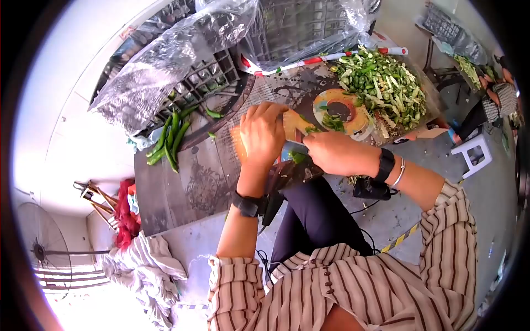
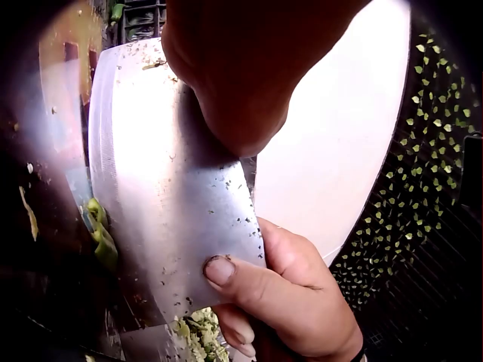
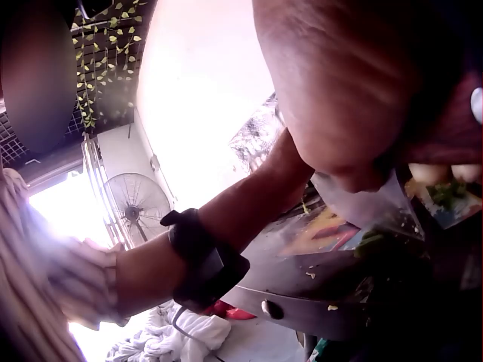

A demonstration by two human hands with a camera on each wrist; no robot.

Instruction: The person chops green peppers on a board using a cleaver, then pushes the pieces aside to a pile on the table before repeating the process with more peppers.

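Observation:
A broad-bladed cleaver (image 2: 158,211) spans the gap between the two hands, its steel flecked with small bits. My right hand (image 1: 339,151) grips it at the handle end, the thumb lying flat on the blade in the left wrist view. My left hand (image 1: 262,132) is at the blade's other end, knuckles bent; its fingertips are hidden and I cannot tell whether they pinch the steel. A cut piece of green chili (image 2: 99,230) lies beside the cutting edge. Under the hands is an orange patterned board (image 1: 237,144). More green slices (image 1: 333,122) lie just beyond the right hand.
A heap of chopped green chilies (image 1: 381,88) covers the table's right end. Several whole green chilies (image 1: 168,138) lie at left on the dark table (image 1: 176,193). Plastic-draped black crates (image 1: 212,74) line the back. A white stool (image 1: 475,154) and a fan (image 1: 40,251) stand beyond.

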